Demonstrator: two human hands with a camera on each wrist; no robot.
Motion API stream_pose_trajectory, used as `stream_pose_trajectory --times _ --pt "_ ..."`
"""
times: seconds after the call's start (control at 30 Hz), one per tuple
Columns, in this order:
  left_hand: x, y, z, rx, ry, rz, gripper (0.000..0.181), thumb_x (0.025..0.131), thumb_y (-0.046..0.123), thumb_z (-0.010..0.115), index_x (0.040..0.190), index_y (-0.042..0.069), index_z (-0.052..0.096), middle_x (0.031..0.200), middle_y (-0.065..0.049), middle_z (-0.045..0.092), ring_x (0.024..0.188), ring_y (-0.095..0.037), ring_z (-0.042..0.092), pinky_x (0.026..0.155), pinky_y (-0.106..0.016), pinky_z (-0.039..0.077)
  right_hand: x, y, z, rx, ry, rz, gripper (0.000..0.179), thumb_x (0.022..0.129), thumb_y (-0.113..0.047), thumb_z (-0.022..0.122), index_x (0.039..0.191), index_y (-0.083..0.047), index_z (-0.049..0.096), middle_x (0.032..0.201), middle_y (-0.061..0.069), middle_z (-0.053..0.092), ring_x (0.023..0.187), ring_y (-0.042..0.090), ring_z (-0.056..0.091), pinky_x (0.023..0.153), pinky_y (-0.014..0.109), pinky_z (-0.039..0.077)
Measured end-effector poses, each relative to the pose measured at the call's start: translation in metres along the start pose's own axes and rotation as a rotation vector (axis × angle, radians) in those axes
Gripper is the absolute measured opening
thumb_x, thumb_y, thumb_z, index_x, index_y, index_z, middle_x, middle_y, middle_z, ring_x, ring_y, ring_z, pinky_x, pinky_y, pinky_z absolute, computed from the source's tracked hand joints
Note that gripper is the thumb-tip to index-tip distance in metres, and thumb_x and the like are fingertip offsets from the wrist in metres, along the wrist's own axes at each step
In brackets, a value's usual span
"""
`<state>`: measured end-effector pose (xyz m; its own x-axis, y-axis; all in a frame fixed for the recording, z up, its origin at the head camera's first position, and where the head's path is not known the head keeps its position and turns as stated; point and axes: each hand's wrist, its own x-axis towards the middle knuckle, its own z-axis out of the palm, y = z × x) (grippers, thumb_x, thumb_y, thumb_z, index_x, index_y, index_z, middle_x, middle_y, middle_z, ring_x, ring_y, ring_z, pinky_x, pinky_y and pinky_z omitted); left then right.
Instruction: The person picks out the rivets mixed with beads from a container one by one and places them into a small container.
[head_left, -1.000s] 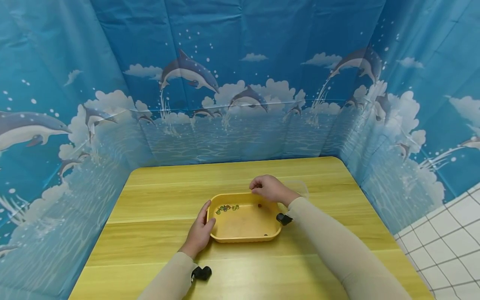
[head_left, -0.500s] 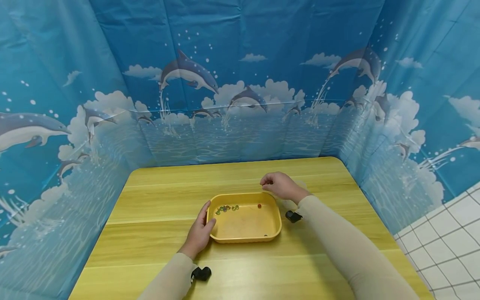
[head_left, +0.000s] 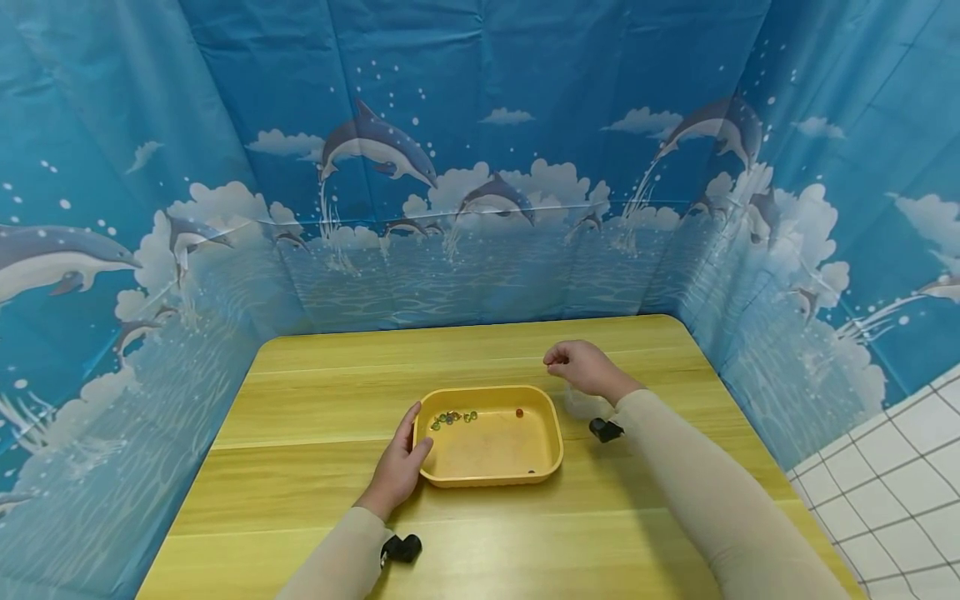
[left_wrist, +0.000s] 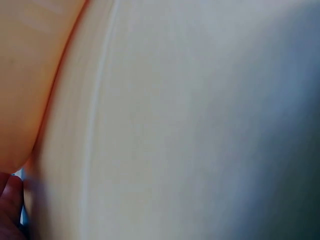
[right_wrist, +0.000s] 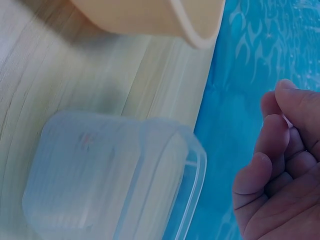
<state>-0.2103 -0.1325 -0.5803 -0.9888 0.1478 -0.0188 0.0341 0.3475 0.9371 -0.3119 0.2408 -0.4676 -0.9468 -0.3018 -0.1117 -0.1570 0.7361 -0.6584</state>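
Observation:
A yellow plastic tray (head_left: 487, 480) sits on the table with several small glass marbles (head_left: 450, 417) gathered at its far left. A red marble (head_left: 519, 413) lies at the far right inside, and a dark one (head_left: 531, 472) near the front wall. My left hand (head_left: 399, 468) grips the tray's left end, thumb over the rim and fingers outside. Beyond the tray's right far corner, my right hand (head_left: 587, 369) is raised, thumb and fingertips pinching a small reddish marble, mostly hidden by the fingers. Below that hand stands a clear plastic box (right_wrist: 90, 175).
The wood-grain table (head_left: 315, 467) ends at a far edge against a blue dolphin curtain (head_left: 480, 275), which also hangs along both sides. White tiles (head_left: 900, 483) show at the lower right. Each wrist carries a small black camera (head_left: 402, 548).
My right hand has moved right and slightly up, from the tray's far rim to over the clear box. The left hand and the tray have stayed in place.

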Motion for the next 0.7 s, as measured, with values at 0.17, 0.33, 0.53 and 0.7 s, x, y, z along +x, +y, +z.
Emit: stream_pose_trajectory --times 0.17,0.33,0.53,0.7 --pt "0.000 -0.001 0.000 -0.002 -0.003 -0.001 0.067 0.112 0.027 0.052 0.170 0.034 0.019 0.176 -0.007 0.020 0.161 -0.031 0.024 0.129 -0.054 0.026 -0.001 0.007 -0.004 -0.006 0.007 0.005 0.021 0.107 -0.017 0.061 0.124 -0.009 0.071 0.119 0.010 0.072 0.107 0.024 0.067 0.096 0.045 0.058" --pt "0.001 -0.001 0.000 -0.005 -0.002 0.002 0.067 0.112 0.026 0.052 0.170 0.033 0.019 0.177 -0.006 0.020 0.162 -0.030 0.023 0.130 -0.053 0.025 -0.002 0.013 -0.007 -0.004 0.012 0.011 0.022 0.107 -0.017 0.062 0.124 -0.008 0.071 0.119 0.011 0.072 0.108 0.026 0.066 0.095 0.046 0.058" --pt "0.001 -0.002 0.000 -0.004 0.001 0.000 0.066 0.112 0.026 0.052 0.170 0.032 0.020 0.177 -0.006 0.019 0.162 -0.030 0.022 0.130 -0.053 0.024 -0.005 0.020 -0.011 -0.025 0.021 0.029 0.021 0.107 -0.017 0.062 0.124 -0.009 0.071 0.119 0.011 0.072 0.108 0.026 0.066 0.094 0.045 0.058" --pt "0.001 -0.001 -0.001 -0.004 0.005 0.002 0.066 0.112 0.027 0.052 0.169 0.034 0.020 0.177 -0.004 0.019 0.162 -0.029 0.021 0.130 -0.053 0.023 -0.008 0.025 -0.014 -0.047 0.026 0.033 0.023 0.108 -0.018 0.061 0.125 -0.008 0.071 0.121 0.012 0.071 0.109 0.027 0.066 0.094 0.045 0.058"
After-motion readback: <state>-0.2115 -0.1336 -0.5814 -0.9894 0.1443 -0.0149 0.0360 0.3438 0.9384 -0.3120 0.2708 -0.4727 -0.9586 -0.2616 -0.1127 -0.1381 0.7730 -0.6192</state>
